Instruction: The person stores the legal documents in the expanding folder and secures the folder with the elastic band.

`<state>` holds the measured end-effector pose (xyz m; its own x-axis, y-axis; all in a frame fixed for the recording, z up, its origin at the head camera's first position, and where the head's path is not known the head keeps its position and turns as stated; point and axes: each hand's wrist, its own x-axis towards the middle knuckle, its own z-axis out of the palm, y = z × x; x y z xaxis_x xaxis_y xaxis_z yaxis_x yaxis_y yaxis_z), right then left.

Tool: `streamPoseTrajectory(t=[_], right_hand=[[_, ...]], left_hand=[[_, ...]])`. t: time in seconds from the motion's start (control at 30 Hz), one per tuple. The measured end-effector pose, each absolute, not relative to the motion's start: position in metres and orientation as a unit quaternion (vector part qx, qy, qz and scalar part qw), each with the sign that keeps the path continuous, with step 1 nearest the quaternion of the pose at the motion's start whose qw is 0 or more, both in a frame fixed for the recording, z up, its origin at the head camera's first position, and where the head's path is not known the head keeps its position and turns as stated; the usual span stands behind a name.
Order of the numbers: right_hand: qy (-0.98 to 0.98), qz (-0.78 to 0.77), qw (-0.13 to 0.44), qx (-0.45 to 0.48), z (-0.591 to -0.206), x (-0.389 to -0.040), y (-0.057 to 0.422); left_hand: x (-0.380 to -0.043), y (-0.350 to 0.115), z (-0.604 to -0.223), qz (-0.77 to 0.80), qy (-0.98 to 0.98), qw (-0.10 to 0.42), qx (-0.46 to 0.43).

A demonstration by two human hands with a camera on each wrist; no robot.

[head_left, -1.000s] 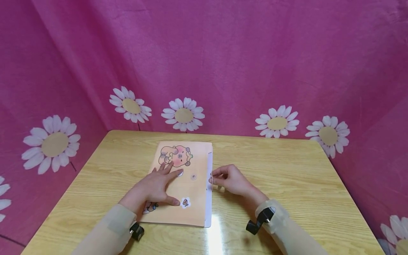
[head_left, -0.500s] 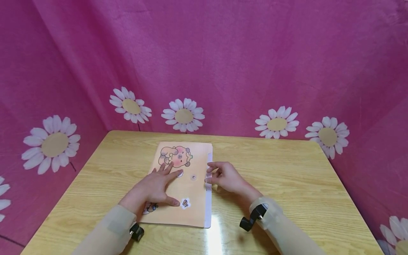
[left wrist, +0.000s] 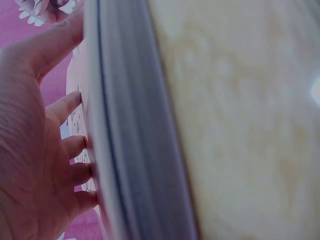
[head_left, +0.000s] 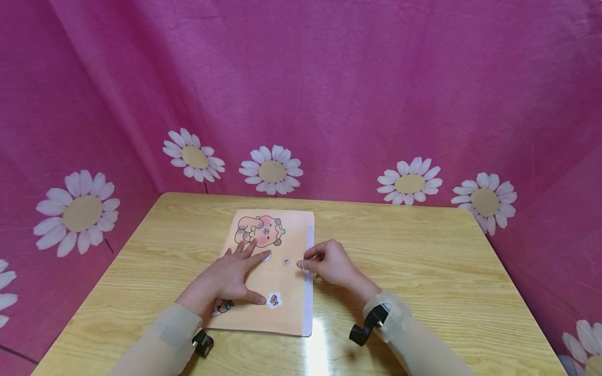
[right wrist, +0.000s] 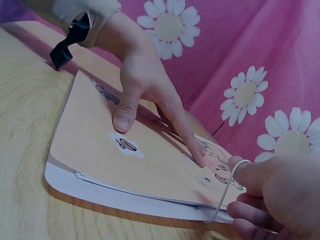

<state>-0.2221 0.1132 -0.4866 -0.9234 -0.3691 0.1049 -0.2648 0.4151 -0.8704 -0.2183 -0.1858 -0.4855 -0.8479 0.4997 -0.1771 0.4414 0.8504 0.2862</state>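
Observation:
A peach folder (head_left: 291,230) printed with a cartoon bear lies on the wooden table, a pale strip of its back cover showing along the right side. Across its front spreads my left hand (head_left: 231,274), thumb and fingers extended and pressing on the cover. My right hand (head_left: 333,263) is at the folder's right edge. In the right wrist view, a thin white elastic cord (right wrist: 226,188) loops from that edge over the right thumb, and the other fingers (right wrist: 252,212) curl beneath. A small round button (head_left: 286,261) sits on the cover, just left of the right thumb tip.
The wooden table (head_left: 414,250) extends beyond the folder on both sides. A pink curtain (head_left: 329,104) with white daisies surrounds its back and sides. Black camera mounts (head_left: 369,326) are strapped to both wrists. The left wrist view is mostly filled by the folder's blurred edge (left wrist: 135,125).
My right hand has moved left with the elastic cord, from outside the folder's edge until the thumb tip overlaps the cover. My left hand has stayed on the cover.

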Motion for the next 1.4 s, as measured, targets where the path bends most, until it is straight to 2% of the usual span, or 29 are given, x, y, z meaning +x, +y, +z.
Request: streamPoseTrajectory(t=[0.37, 0.57, 0.9, 1.4], right_hand=[[0.846, -0.475, 0.062, -0.234, -0.481, -0.231, 0.113], [0.864, -0.434, 0.086, -0.24, -0.48, -0.237, 0.108], [0.884, -0.364, 0.075, -0.283, -0.476, -0.246, 0.098], [0.873, -0.386, 0.099, -0.28, -0.478, -0.255, 0.082]], left_hand=[[-0.218, -0.186, -0.487, 0.119, 0.955, 0.126, 0.243], [-0.218, -0.186, -0.485, 0.117, 0.954, 0.129, 0.244], [-0.219, -0.187, -0.484, 0.12, 0.952, 0.124, 0.253], [-0.22, -0.188, -0.486, 0.109, 0.953, 0.123, 0.256]])
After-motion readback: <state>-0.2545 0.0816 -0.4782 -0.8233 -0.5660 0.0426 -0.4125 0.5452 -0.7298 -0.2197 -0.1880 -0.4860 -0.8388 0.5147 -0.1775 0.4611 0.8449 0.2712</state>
